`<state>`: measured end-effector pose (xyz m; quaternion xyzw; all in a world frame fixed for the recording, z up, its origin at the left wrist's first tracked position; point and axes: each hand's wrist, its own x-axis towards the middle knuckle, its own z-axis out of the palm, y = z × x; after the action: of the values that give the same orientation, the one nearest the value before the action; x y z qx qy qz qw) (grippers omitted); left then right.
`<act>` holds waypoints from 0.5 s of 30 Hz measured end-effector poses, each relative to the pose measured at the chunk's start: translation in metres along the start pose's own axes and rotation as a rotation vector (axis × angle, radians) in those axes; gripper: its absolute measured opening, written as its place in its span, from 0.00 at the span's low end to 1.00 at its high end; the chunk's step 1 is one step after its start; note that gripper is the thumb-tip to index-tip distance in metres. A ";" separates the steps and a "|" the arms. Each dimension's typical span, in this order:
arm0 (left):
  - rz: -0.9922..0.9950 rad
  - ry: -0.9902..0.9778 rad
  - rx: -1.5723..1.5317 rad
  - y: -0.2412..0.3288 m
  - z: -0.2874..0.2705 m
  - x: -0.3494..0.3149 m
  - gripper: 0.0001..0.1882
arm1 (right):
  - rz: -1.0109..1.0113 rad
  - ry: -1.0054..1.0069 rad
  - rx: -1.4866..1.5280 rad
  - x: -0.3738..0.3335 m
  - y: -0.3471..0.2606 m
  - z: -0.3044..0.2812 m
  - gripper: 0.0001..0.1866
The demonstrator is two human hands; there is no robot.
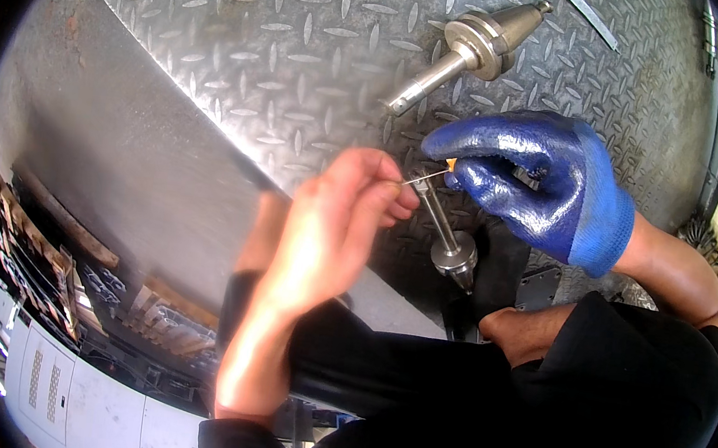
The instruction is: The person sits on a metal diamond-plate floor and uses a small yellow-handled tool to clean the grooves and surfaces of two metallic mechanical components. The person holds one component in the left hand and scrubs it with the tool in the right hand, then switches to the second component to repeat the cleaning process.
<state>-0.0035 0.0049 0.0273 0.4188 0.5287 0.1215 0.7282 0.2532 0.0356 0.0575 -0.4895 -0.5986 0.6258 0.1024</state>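
A thin metal rod [427,178] with a yellow-orange piece [450,164] at its right end spans the gap between my hands. My right hand [526,176], in a blue coated glove, pinches it at the yellow end. Bare and closed, my left hand [338,213] has its fingertips pressed together where the rod's other end disappears; anything small between them is hidden. Just below the rod is a steel tool holder with a long shank [452,250], its narrow end close to my left fingertips. Another tool holder [483,43] lies farther off on the tread plate.
Diamond-pattern metal plate [306,61] covers the floor, bordered on the left by a smooth grey surface [121,155]. A flat metal strip [586,16] lies at the far edge. Wooden pallets [175,310] and a white cabinet [96,393] stand at lower left. My leg [527,333] is near the closer tool holder.
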 end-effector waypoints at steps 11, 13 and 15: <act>-0.026 -0.031 0.017 -0.001 -0.001 -0.001 0.07 | -0.125 -0.025 -0.051 0.000 0.007 0.002 0.18; -0.042 -0.028 0.035 -0.006 0.000 -0.001 0.07 | -0.275 -0.042 -0.297 -0.003 0.017 0.002 0.19; -0.048 -0.023 0.066 -0.007 0.002 -0.001 0.08 | -0.363 -0.051 -0.443 -0.004 0.021 0.004 0.20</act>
<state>-0.0045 -0.0009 0.0228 0.4311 0.5341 0.0817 0.7226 0.2619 0.0249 0.0411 -0.3689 -0.8009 0.4632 0.0885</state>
